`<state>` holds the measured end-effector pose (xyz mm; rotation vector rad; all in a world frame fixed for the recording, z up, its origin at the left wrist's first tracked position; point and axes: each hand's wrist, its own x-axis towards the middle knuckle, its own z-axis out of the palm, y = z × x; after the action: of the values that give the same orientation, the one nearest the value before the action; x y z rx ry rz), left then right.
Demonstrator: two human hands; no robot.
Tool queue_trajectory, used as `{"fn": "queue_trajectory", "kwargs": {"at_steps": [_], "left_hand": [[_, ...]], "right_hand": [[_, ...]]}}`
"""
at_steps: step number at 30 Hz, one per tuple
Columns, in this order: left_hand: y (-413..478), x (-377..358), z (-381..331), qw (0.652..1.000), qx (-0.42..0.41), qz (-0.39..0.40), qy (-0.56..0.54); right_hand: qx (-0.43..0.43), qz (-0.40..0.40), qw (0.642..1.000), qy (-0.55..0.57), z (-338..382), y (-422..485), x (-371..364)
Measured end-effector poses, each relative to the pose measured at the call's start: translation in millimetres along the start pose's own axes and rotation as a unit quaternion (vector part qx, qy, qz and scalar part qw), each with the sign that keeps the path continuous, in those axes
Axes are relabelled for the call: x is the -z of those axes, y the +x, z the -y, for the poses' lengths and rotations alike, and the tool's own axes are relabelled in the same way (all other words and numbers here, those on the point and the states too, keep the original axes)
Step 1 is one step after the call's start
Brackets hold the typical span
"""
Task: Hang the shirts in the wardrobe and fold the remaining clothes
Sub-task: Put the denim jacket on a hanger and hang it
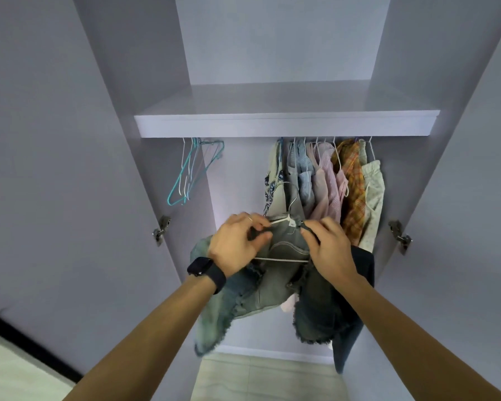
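Note:
A grey-green denim shirt with frayed edges [272, 293] hangs in front of me on a white wire hanger [284, 260]. My left hand [237, 244] pinches the collar at the hanger's left shoulder. On the other side my right hand [327, 250] grips the collar and the hanger's right shoulder. The hanger's hook [292, 202] points up, apart from the rail. Several shirts [330, 186] hang on the right part of the wardrobe rail, under the shelf [287, 125].
Several bare hangers [187, 172], teal and white, hang at the rail's left end. Between them and the hung shirts is a gap. Both wardrobe doors [55, 169] stand open at my sides. Pale floor tiles [258, 377] lie below.

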<state>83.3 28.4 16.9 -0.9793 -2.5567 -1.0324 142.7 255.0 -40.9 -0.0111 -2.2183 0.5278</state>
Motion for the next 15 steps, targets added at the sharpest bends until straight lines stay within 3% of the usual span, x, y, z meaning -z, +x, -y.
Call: {"fn": "queue_trajectory", "kwargs": {"at_steps": [2, 7, 12, 15], "left_hand": [[5, 1, 8, 0.995, 0.034, -0.091, 0.033], [11, 0, 14, 0.992, 0.072, 0.082, 0.064], [6, -15, 9, 0.991, 0.103, 0.0, 0.091], [6, -19, 15, 0.988, 0.138, -0.032, 0.059]], "right_hand": [[0.0, -0.018, 1.0, 0.009, 0, -2, -1], [-0.001, -0.004, 1.0, 0.009, 1, -2, -1], [-0.032, 0.041, 0.98, -0.194, 19, 2, 4], [-0.026, 0.122, 0.989, -0.079, 21, 1, 1]]}}
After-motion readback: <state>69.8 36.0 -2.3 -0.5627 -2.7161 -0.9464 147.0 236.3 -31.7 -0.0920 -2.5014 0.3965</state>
